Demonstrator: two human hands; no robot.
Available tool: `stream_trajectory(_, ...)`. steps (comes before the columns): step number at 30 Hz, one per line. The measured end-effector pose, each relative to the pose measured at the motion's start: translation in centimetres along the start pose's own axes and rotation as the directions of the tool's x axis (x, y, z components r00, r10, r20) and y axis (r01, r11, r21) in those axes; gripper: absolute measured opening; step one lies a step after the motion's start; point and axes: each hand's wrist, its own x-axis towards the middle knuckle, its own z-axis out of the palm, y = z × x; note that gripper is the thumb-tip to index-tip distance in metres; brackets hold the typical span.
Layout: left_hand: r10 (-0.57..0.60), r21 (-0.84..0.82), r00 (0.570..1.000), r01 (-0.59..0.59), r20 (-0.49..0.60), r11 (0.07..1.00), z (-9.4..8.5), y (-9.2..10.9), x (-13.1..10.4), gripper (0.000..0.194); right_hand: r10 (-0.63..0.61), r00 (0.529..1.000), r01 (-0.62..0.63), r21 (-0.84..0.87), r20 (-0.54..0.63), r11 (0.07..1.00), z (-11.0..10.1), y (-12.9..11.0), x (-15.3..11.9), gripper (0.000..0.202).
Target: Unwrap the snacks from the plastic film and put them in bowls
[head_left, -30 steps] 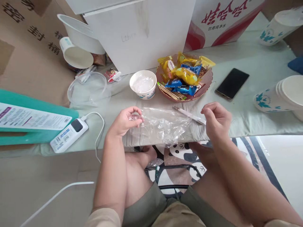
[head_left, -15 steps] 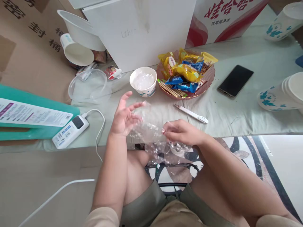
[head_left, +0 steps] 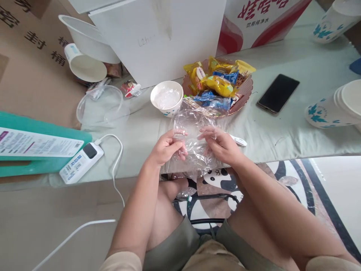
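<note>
A thin, crinkled piece of clear plastic film (head_left: 194, 122) spreads between my hands at the table's front edge; whether it is a bag or a cover I cannot tell. My left hand (head_left: 168, 147) grips its left side with bent fingers, and the thumb lies over it. On the right side my right hand (head_left: 218, 145) has its fingers curled in the film. Just beyond stands a white paper bowl (head_left: 167, 98) with clear plastic inside. The film's far edge overlaps the front of a pink snack bowl (head_left: 246, 92). Partly behind my right hand lies a white utility knife (head_left: 239, 140).
A black phone (head_left: 278, 94) and stacked paper cups (head_left: 332, 105) are to the right. At left are a white power bank (head_left: 81, 162) with its cable, a green container (head_left: 42, 139) and a clear plastic lid (head_left: 100, 105). A white box (head_left: 169, 45) stands behind.
The film has come up from over my lap onto the table and spread out toward the snack bowl. My left hand has lowered and closed on it; my right hand has moved slightly forward.
</note>
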Motion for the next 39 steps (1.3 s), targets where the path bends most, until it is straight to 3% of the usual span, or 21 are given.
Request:
stream_trajectory(3,0.042,-0.104,0.999,-0.04,0.013,0.994,-0.8,0.4,-0.7,0.024,-0.1,0.99,0.113,0.148,-0.096,0.982,0.2,0.6,0.1,0.014)
stream_trajectory(6,0.055,-0.115,0.997,-0.049,0.053,0.992,-1.4,0.6,-0.6,0.026,-0.149,0.974,0.183,0.206,-0.17,0.961,0.0,0.9,0.1,0.009)
stream_trajectory(9,0.158,0.007,0.987,-0.158,-0.037,0.987,-1.7,0.5,-0.2,0.031,-0.07,0.985,0.116,0.309,-0.158,0.944,-0.3,1.0,0.1,0.017)
stream_trajectory(12,0.313,0.161,0.939,-0.29,-0.141,0.943,-1.6,0.2,-0.1,0.015,0.025,0.992,0.029,0.418,-0.124,0.908,0.0,1.0,0.0,0.022)
stream_trajectory(14,0.356,0.147,0.923,-0.336,-0.148,0.93,-1.4,0.0,-0.4,0.017,0.072,0.996,-0.038,0.463,-0.055,0.885,0.5,0.7,-0.2,0.046)
stream_trajectory(16,0.346,0.075,0.921,-0.338,-0.177,0.938,-1.3,-0.1,-0.8,0.024,0.131,0.989,-0.145,0.483,0.064,0.864,1.0,0.1,-0.3,0.079)
stream_trajectory(17,0.327,0.031,0.921,-0.328,-0.211,0.944,-1.3,0.0,-1.0,0.029,0.163,0.979,-0.203,0.477,0.124,0.855,1.2,-0.2,-0.4,0.084)
stream_trajectory(18,0.301,-0.017,0.92,-0.316,-0.25,0.949,-1.3,0.1,-1.1,0.038,0.186,0.967,-0.246,0.463,0.172,0.852,1.3,-0.5,-0.4,0.079)
stream_trajectory(20,0.216,-0.105,0.937,-0.253,-0.273,0.962,-1.3,0.4,-1.4,0.059,0.199,0.96,-0.266,0.427,0.195,0.864,1.4,-1.1,-0.5,0.046)
stream_trajectory(21,0.162,-0.125,0.956,-0.197,-0.244,0.973,-1.3,0.6,-1.4,0.068,0.2,0.965,-0.253,0.41,0.168,0.876,1.3,-1.3,-0.5,0.032)
stream_trajectory(23,0.064,-0.099,0.983,-0.081,-0.171,0.992,-1.1,0.8,-1.4,0.076,0.215,0.974,-0.228,0.373,0.078,0.9,1.3,-1.4,-0.3,0.025)
stream_trajectory(26,0.033,-0.039,0.977,-0.042,-0.209,0.998,-0.9,0.6,-1.3,0.072,0.299,0.954,-0.27,0.355,-0.028,0.895,1.6,-1.3,0.0,0.022)
stream_trajectory(29,0.023,-0.05,0.977,-0.034,-0.21,0.998,-0.9,0.3,-1.3,0.066,0.342,0.934,-0.288,0.354,-0.1,0.89,1.9,-1.2,0.1,0.039)
stream_trajectory(32,0.024,0.025,0.994,-0.021,-0.107,0.999,-1.0,0.2,-1.5,0.06,0.252,0.958,-0.201,0.308,-0.136,0.93,2.0,-1.4,-0.1,0.062)
stream_trajectory(35,0.114,0.111,0.982,-0.098,-0.148,0.989,-1.4,0.2,-1.8,0.042,0.053,0.998,-0.039,0.252,-0.047,0.967,1.7,-1.5,-0.6,0.073)
stream_trajectory(37,0.144,0.174,0.978,-0.116,-0.154,0.978,-1.7,0.1,-1.9,0.042,-0.064,0.998,0.063,0.104,0.0,0.993,1.4,-1.1,-0.7,0.073)
stream_trajectory(39,0.157,0.311,0.98,-0.112,-0.124,0.944,-1.9,-0.1,-1.8,0.046,-0.101,0.995,0.102,-0.131,0.009,0.986,1.1,-0.5,-0.7,0.06)
